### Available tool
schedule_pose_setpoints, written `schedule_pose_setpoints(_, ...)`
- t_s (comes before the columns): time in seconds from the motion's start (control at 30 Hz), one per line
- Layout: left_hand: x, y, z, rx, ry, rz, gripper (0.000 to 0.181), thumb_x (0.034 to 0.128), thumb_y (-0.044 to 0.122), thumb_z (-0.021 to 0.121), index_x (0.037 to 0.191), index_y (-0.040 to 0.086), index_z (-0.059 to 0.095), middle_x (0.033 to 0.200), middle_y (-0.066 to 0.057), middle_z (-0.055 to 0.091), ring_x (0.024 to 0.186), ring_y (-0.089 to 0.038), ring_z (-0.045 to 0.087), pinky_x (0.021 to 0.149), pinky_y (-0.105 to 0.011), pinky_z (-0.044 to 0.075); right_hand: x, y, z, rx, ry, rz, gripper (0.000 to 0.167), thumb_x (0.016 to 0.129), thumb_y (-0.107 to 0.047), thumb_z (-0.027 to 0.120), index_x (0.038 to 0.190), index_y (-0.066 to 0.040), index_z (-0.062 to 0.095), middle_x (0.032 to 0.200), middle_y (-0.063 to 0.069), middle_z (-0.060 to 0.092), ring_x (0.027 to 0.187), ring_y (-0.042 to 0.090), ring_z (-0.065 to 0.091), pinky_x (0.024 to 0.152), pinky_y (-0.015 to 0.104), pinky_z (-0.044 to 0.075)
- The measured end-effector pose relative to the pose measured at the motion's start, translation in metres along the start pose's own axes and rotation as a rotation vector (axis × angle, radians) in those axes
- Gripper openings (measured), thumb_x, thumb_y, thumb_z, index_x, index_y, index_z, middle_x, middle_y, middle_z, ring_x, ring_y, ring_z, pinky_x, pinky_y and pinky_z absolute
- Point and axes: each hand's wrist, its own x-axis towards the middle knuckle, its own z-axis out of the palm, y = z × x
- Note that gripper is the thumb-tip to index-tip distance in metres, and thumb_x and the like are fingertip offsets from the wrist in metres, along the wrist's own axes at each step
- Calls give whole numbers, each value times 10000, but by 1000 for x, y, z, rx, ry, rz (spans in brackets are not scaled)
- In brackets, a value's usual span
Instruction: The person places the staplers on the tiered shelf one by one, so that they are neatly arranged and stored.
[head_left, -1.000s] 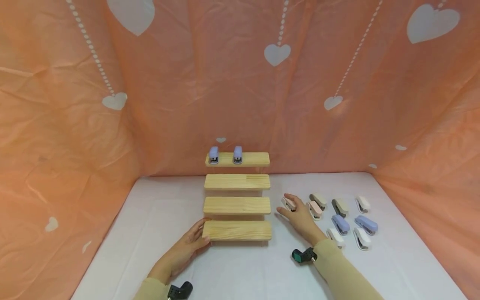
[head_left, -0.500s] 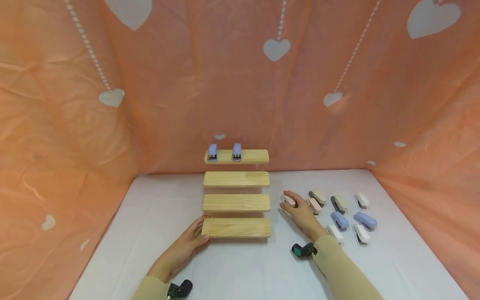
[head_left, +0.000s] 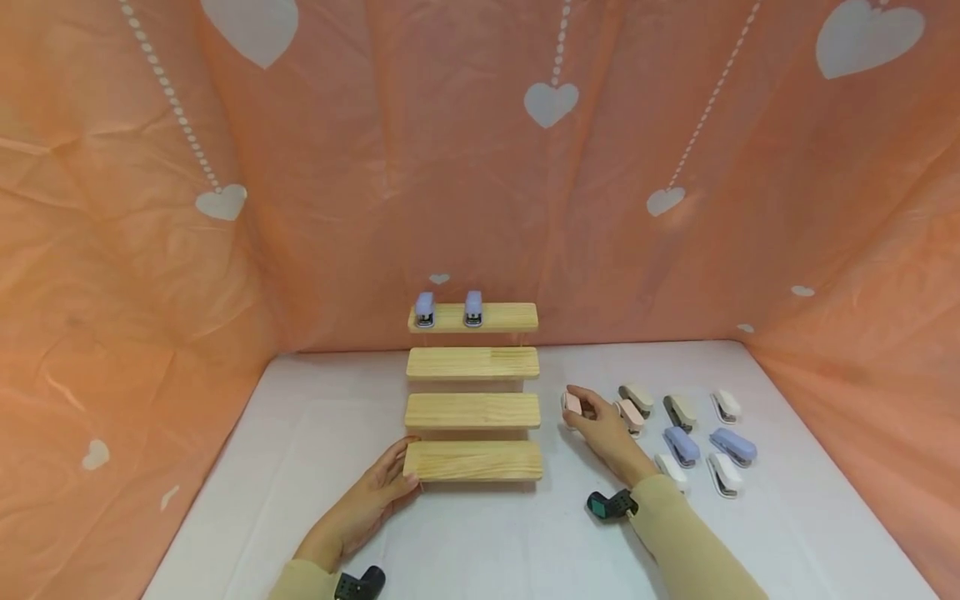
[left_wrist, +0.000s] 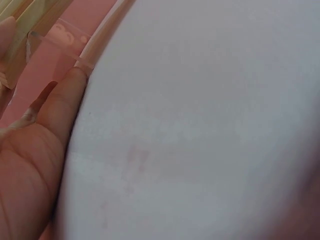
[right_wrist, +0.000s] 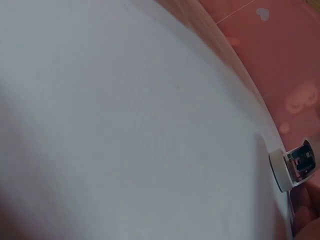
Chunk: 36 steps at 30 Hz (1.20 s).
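Observation:
A tiered display stand (head_left: 472,412) with pale wooden boards stands mid-table in the head view. My left hand (head_left: 367,506) holds the left end of its lowest board, thumb at the front corner. Part of a clear side support shows beside those fingers in the left wrist view. To the right of the stand, my right hand (head_left: 606,432) pinches a small pink stapler (head_left: 572,404) between thumb and fingers. The stapler's end (right_wrist: 302,161) shows at the right edge of the right wrist view. On the top board are two purple staplers, one at the left end (head_left: 425,310) and another near the middle (head_left: 473,309).
Right of my right hand lie several staplers: a pink one (head_left: 629,417), beige ones (head_left: 680,411), purple ones (head_left: 733,447) and white ones (head_left: 724,475). A white cloth (head_left: 480,542) covers the table. An orange curtain with hearts (head_left: 465,183) encloses the back and sides.
My right fingers have closed on the pink stapler and turned it, so its end faces more toward me. My left hand has stayed at the stand.

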Motion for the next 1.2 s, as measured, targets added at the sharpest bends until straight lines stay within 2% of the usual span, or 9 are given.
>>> schedule_pose_setpoints(0.13, 0, 0, 1, -5, 2, 7, 746, 954, 208, 618, 1547, 177, 166, 1582, -212, 111, 1425, -369, 182, 1073, -324, 385, 0, 0, -1, 7, -1, -7, 581, 912, -271, 661, 1434, -168, 428, 1291, 120, 520, 1077, 247, 516, 796, 297, 492)
schedule_pose_setpoints(0.47, -2, 1, 2, -17, 17, 3, 760, 945, 210, 632, 1546, 178, 167, 1583, -202, 122, 1426, -358, 189, 1072, -317, 386, 3, 2, -1, -20, 10, 19, 551, 898, -283, 665, 1399, -193, 454, 1306, 78, 515, 1113, 236, 493, 842, 317, 477)
schedule_pose_setpoints(0.7, 0, 1, 1, -7, 9, 6, 764, 945, 220, 632, 1548, 183, 164, 1581, -213, 113, 1425, -368, 185, 1071, -315, 389, 2, 1, -3, -14, -19, 14, 559, 905, -278, 656, 1413, -198, 436, 1301, 83, 499, 1135, 254, 471, 884, 339, 455)
schedule_pose_setpoints(0.83, 1, -1, 0, -12, -1, 7, 765, 950, 217, 626, 1551, 180, 154, 1580, -223, 104, 1422, -375, 186, 1065, -313, 396, 1, 2, -5, -38, -25, 19, 559, 911, -302, 657, 1419, -218, 438, 1331, 80, 498, 1164, 260, 467, 935, 384, 446)
schedule_pose_setpoints(1.0, 0, -2, 1, -18, -2, 10, 774, 948, 212, 626, 1551, 161, 145, 1583, -223, 87, 1424, -373, 175, 1064, -315, 397, -2, 3, -6, -61, -32, 35, 582, 908, -387, 665, 1427, -260, 433, 1380, 71, 482, 1212, 267, 443, 1039, 461, 381)
schedule_pose_setpoints(1.2, -1, -1, 0, -13, -2, 12, 779, 945, 211, 630, 1550, 154, 142, 1585, -220, 82, 1426, -378, 164, 1068, -321, 393, -7, 0, -3, -70, -29, 51, 619, 904, -419, 665, 1446, -269, 407, 1394, 73, 468, 1219, 272, 438, 1042, 493, 373)
